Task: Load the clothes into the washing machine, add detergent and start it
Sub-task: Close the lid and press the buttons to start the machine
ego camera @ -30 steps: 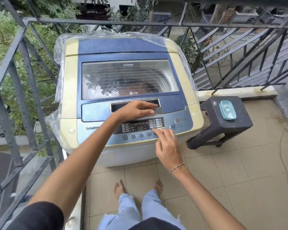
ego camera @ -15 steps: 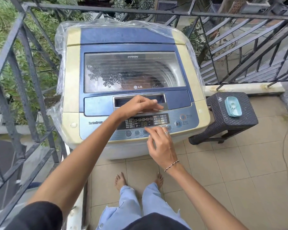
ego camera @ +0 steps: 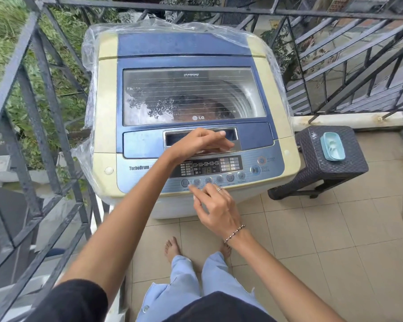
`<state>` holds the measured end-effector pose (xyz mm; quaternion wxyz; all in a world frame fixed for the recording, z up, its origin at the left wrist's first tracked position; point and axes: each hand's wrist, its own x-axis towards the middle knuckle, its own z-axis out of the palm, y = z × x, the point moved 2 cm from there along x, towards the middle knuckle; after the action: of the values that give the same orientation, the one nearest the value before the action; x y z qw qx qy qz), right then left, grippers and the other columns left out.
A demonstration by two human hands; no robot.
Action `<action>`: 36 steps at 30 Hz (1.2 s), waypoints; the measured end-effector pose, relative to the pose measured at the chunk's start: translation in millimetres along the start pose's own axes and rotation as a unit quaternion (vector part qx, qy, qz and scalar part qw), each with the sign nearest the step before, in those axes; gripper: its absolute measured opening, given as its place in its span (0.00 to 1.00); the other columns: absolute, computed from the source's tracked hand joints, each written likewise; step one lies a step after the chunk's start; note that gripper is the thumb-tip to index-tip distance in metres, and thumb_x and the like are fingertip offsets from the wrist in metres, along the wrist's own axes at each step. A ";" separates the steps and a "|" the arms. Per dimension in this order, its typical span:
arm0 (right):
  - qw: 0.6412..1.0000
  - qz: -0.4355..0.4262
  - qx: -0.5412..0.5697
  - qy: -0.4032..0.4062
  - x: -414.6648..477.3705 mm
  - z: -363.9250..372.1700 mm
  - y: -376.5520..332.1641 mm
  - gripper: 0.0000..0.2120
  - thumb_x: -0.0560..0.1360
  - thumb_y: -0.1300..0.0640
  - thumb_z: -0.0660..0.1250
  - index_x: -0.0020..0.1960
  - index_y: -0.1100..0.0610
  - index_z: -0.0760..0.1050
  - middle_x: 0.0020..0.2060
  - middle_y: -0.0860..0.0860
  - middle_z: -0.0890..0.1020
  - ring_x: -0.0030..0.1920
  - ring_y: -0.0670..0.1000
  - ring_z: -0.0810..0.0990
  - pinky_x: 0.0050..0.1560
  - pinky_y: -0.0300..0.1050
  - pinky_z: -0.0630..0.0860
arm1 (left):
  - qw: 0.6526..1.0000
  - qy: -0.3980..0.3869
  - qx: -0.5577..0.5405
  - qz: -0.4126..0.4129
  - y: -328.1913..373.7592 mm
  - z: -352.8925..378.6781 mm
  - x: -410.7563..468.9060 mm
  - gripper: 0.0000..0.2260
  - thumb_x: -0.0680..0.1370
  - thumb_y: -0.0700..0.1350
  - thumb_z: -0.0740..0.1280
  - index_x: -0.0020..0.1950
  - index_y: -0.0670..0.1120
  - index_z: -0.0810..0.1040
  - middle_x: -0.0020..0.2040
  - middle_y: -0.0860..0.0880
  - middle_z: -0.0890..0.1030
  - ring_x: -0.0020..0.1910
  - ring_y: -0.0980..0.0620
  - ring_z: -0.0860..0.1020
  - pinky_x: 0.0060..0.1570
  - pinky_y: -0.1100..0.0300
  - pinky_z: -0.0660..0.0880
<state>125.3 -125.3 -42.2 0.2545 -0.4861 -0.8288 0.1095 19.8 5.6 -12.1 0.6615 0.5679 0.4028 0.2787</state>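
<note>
A blue and cream top-load washing machine (ego camera: pixel 107 108) stands in front of me with its glass lid (ego camera: pixel 193 96) closed. Dark laundry shows dimly through the glass. The control panel (ego camera: pixel 228 166) is lit and its display shows digits. My left hand (ego camera: pixel 200 141) rests flat on the lid handle recess, fingers pointing right, holding nothing. My right hand (ego camera: pixel 215 205) hovers at the panel's front edge, index finger stretched toward the leftmost round buttons, the other fingers curled.
A dark woven plastic stool (ego camera: pixel 312 159) stands right of the machine with a light blue soap dish (ego camera: pixel 332 146) on it. Black metal railings (ego camera: pixel 44 112) close in the left and back. Clear plastic wrap hangs round the machine's sides. My bare feet stand on beige floor tiles.
My right hand slid left along the row of buttons, from near the start button to the leftmost buttons. The left hand stayed on the lid handle. The camera moved closer.
</note>
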 end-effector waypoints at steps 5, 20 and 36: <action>1.000 -0.004 -0.013 -0.001 4.4 4.5 -6.2 0.13 0.74 0.58 0.63 0.56 0.54 0.80 0.33 0.50 0.75 0.34 0.52 0.75 0.35 0.47 0.75 | 1.000 0.014 -0.017 -0.002 0.3 -3.4 -0.5 0.18 0.83 0.47 0.57 0.57 0.33 0.79 0.54 0.40 0.83 0.55 0.42 0.81 0.60 0.57 0.76; 0.999 -0.027 -0.034 0.018 13.3 6.6 -8.5 0.12 0.73 0.58 0.64 0.55 0.56 0.81 0.31 0.49 0.78 0.29 0.50 0.76 0.30 0.44 0.73 | 0.998 0.001 -0.058 -0.015 0.3 -7.7 2.2 0.18 0.83 0.47 0.57 0.58 0.34 0.79 0.52 0.43 0.84 0.52 0.46 0.83 0.51 0.65 0.76; 0.998 -0.037 -0.034 0.026 16.4 9.3 -10.1 0.14 0.68 0.59 0.66 0.52 0.57 0.83 0.25 0.48 0.77 0.22 0.49 0.73 0.23 0.41 0.71 | 0.999 -0.020 -0.029 -0.019 -0.6 -9.6 6.6 0.18 0.83 0.47 0.58 0.57 0.36 0.80 0.56 0.43 0.83 0.56 0.47 0.81 0.61 0.58 0.75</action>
<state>106.3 -115.7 -40.6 0.2634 -0.4661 -0.8425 0.0595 15.1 16.0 -14.4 0.6905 0.5464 0.3921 0.2662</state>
